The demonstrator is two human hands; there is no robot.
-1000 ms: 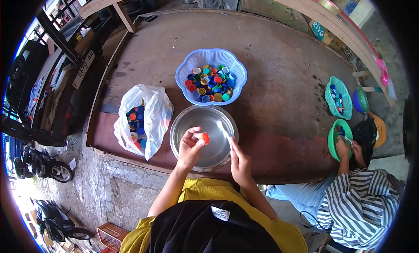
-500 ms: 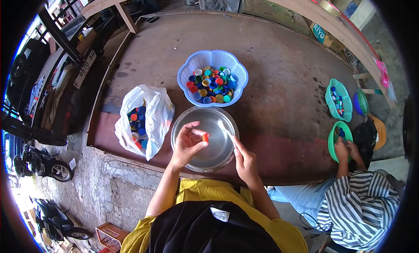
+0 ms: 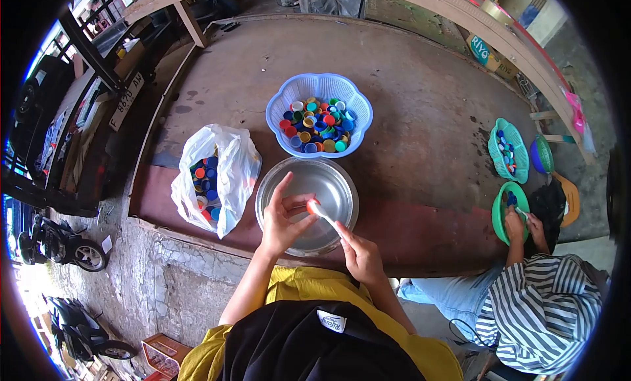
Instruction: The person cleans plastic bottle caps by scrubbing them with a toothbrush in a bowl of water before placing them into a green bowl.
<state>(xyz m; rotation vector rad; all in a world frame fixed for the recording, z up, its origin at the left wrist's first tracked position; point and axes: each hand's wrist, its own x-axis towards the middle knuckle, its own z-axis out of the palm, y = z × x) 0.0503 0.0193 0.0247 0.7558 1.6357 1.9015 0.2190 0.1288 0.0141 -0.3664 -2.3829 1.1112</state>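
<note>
Between the thumb and fingertips of my left hand [image 3: 281, 224] is a small orange-red bottle cap [image 3: 311, 206]. My right hand [image 3: 362, 256] grips a white toothbrush [image 3: 327, 218] by its handle, and the brush head meets the cap. Both hands are above a round metal bowl [image 3: 350, 195], which seems to hold water. Behind the bowl stands a blue plastic basket [image 3: 280, 95] containing many coloured caps. To the left, an open white plastic bag [image 3: 231, 163] holds more caps.
At right, a co-worker in a striped shirt [image 3: 536, 315] handles a brush over a green basin [image 3: 500, 213]. A teal basket [image 3: 497, 159] of caps stands beyond it. All rest on a brown tabletop [image 3: 427, 131]. A wooden beam [image 3: 434, 9] crosses the far side.
My right hand has brought the toothbrush left and down onto the cap. My left index finger has straightened upward. The co-worker's hands have moved apart, and a brush now shows there.
</note>
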